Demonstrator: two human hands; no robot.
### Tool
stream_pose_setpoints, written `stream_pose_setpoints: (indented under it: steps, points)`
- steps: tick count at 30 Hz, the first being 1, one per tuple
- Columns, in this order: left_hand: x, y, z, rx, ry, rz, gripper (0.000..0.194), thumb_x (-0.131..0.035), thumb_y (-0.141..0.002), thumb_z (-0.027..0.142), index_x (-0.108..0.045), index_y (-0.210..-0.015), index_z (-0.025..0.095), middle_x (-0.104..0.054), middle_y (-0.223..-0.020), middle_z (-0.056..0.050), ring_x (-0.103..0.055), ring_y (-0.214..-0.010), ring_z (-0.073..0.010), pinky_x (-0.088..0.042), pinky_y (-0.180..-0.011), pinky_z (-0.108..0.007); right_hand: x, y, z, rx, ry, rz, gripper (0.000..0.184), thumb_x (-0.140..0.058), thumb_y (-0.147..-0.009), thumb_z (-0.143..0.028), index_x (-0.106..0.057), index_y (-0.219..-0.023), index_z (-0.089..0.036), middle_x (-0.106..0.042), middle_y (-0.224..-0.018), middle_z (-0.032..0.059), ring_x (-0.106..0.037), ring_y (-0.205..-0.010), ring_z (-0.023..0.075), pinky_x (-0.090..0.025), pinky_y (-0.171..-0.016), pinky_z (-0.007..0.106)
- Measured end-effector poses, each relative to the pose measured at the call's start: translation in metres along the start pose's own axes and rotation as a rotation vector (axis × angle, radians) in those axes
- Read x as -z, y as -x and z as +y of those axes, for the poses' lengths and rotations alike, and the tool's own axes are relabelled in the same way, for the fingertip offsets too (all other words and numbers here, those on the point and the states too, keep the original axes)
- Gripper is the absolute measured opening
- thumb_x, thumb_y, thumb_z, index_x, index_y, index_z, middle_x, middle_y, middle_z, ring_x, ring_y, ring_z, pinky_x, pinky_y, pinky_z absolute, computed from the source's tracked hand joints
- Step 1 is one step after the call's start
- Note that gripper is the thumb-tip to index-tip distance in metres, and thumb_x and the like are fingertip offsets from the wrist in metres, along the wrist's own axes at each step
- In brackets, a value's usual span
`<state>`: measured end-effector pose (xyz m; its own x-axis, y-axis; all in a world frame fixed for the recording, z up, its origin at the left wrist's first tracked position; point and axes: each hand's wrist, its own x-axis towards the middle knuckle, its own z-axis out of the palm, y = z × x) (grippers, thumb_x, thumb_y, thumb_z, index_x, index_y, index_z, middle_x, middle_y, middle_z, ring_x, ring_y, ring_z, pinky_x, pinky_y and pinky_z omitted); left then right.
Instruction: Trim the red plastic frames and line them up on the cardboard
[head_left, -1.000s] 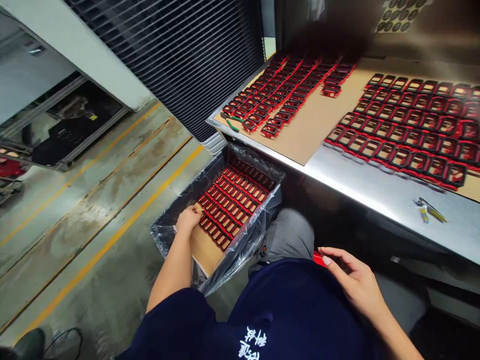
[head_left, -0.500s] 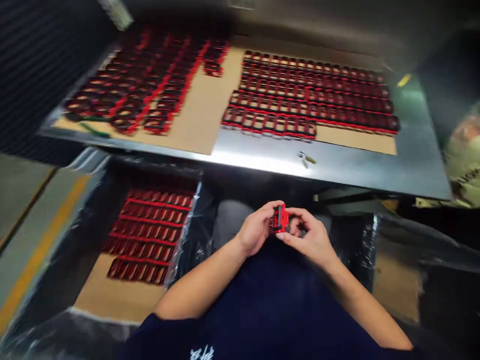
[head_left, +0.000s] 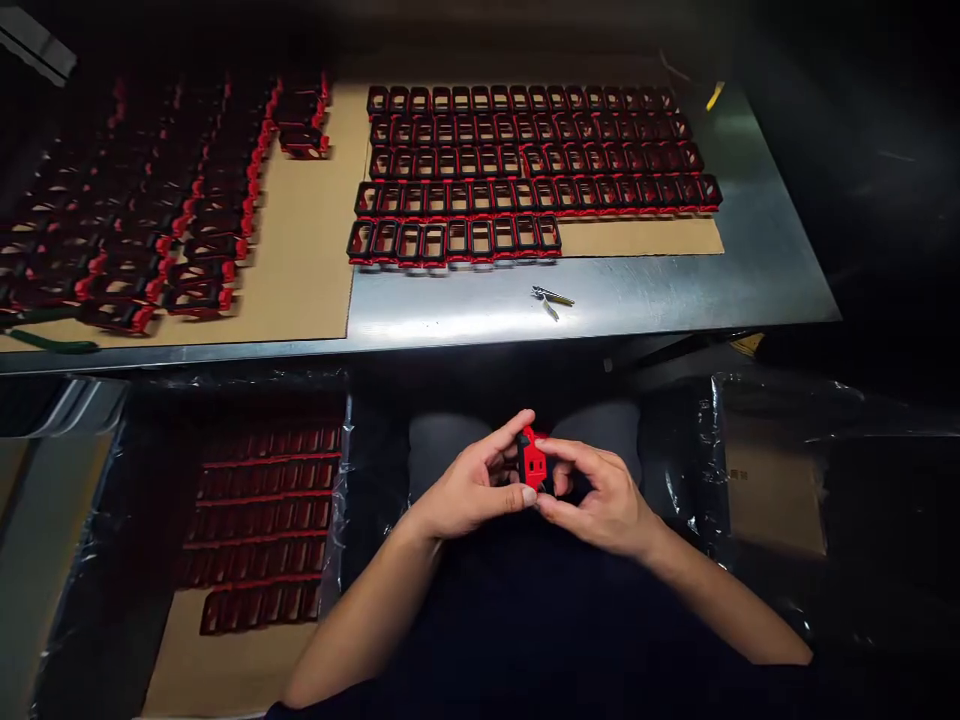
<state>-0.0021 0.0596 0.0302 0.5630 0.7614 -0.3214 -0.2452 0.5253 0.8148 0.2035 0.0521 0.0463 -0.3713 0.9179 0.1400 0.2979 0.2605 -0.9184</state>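
A small red and black plastic part (head_left: 535,466) is held upright in front of my body, below the table edge. My left hand (head_left: 480,480) grips it from the left, thumb at its lower end and fingers at the top and behind. From the right, my right hand (head_left: 600,490) pinches it with thumb and index finger, the other fingers curled. A red face with small rectangular slots shows; the far side is hidden by my fingers. Similar red and black frames (head_left: 457,197) stand in rows on the metal table (head_left: 450,308).
More such frames (head_left: 187,245) cover cardboard (head_left: 300,260) at the left. Nail clippers (head_left: 552,298) lie near the table's front edge, green-handled pliers (head_left: 52,342) at far left. A plastic-lined box (head_left: 157,670) with rows of parts stands lower left; another lined box (head_left: 776,500) is at right.
The part has turned in my hands, so its slotted red face now shows more. My left thumb has moved to its lower end. My view has shifted, moving the table scene leftward.
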Motion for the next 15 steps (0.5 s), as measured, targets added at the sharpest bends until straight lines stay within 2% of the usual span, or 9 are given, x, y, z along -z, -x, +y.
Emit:
stream_pose_setpoints:
  steps: [3, 6, 8, 10, 12, 15]
  points:
    - [-0.002, 0.006, 0.003, -0.033, -0.211, 0.055, 0.089, -0.076, -0.081, 0.032, -0.029, -0.156, 0.021, -0.067, -0.127, -0.013, -0.066, -0.108, -0.0233, -0.053, -0.089, -0.034, 0.006, 0.001, 0.002, -0.235, -0.297, -0.114, 0.047, -0.073, -0.078, -0.021, -0.064, -0.123, -0.020, -0.065, -0.074, -0.0017, -0.059, -0.062, 0.0105, -0.051, -0.061, 0.023]
    - [-0.007, 0.012, 0.009, -0.051, -0.521, 0.048, 0.085, -0.067, -0.087, 0.029, -0.020, -0.158, 0.022, -0.062, -0.137, -0.014, -0.068, -0.104, -0.0227, -0.055, -0.088, -0.037, 0.013, 0.000, 0.005, -0.553, -0.760, -0.238, 0.038, -0.067, -0.084, -0.039, -0.068, -0.113, -0.015, -0.068, -0.069, 0.0014, -0.054, -0.047, 0.0079, -0.044, -0.047, 0.019]
    - [-0.010, 0.015, 0.012, -0.076, -0.726, 0.024, 0.085, -0.063, -0.089, 0.025, -0.015, -0.159, 0.025, -0.057, -0.144, -0.012, -0.065, -0.113, -0.0245, -0.054, -0.095, -0.041, 0.014, -0.003, 0.004, -0.694, -0.923, -0.259, 0.044, -0.064, -0.086, -0.051, -0.070, -0.105, -0.012, -0.068, -0.063, 0.0028, -0.048, -0.038, 0.0062, -0.037, -0.039, 0.018]
    - [-0.012, 0.017, 0.015, -0.142, -0.881, 0.012, 0.085, -0.059, -0.091, 0.021, -0.010, -0.159, 0.027, -0.052, -0.150, -0.011, -0.056, -0.130, -0.0262, -0.048, -0.106, -0.046, 0.012, -0.004, 0.002, -0.755, -0.925, -0.244, 0.044, -0.068, -0.084, -0.054, -0.071, -0.097, -0.012, -0.068, -0.061, 0.0029, -0.045, -0.035, 0.0048, -0.033, -0.036, 0.016]
    - [-0.013, 0.017, 0.014, -0.213, -0.963, 0.014, 0.084, -0.055, -0.092, 0.016, -0.006, -0.159, 0.029, -0.049, -0.152, -0.009, -0.047, -0.139, -0.0253, -0.042, -0.113, -0.049, 0.008, -0.004, 0.000, -0.758, -0.861, -0.228, 0.039, -0.075, -0.081, -0.050, -0.072, -0.091, -0.013, -0.067, -0.059, 0.0011, -0.045, -0.036, 0.0037, -0.032, -0.036, 0.014]
    - [-0.015, 0.017, 0.011, -0.246, -0.955, 0.107, 0.079, -0.051, -0.091, 0.011, -0.015, -0.158, 0.031, -0.046, -0.155, -0.009, -0.043, -0.142, -0.0248, -0.038, -0.117, -0.051, 0.005, -0.002, -0.003, -0.687, -0.767, -0.200, 0.031, -0.077, -0.081, -0.044, -0.073, -0.091, -0.015, -0.066, -0.061, -0.0002, -0.052, -0.044, 0.0062, -0.039, -0.042, 0.016]
